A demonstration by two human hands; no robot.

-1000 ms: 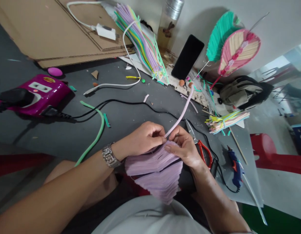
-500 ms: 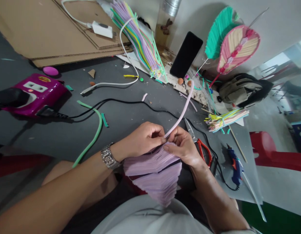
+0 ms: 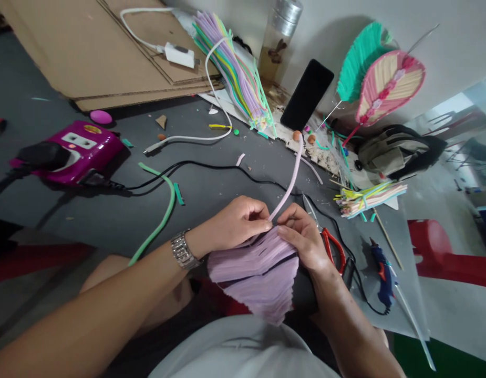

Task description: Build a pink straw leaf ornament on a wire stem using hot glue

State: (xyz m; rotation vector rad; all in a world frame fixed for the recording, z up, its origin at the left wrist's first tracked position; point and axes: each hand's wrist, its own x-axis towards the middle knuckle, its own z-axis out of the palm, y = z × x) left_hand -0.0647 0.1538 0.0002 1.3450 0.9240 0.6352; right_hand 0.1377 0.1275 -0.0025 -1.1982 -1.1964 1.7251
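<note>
In the head view, a leaf-shaped piece (image 3: 254,281) made of rows of lavender pipe cleaners hangs over my lap. A long pale lavender pipe cleaner (image 3: 291,181) rises from its upper edge, curving toward the back of the table. My left hand (image 3: 245,223), with a metal watch on the wrist, is closed, pinching the pipe cleaner's lower end between thumb and forefinger. My right hand (image 3: 304,239) holds the leaf piece's upper right edge, its thumb lying on the rows and its forefinger bent above. The exact joint is partly hidden by fingertips.
Red-handled scissors (image 3: 334,251) lie right of my right hand, beside a blue glue gun (image 3: 382,275) with its cord. A purple power socket box (image 3: 83,152) sits at left. Behind are pipe cleaner bundles (image 3: 240,79), a phone (image 3: 308,94), cardboard (image 3: 81,58) and finished leaf fans (image 3: 390,89).
The camera view has shifted slightly, so everything appears a little farther right. My right forefinger has moved off the pipe cleaner's base; the left hand keeps its pinch.
</note>
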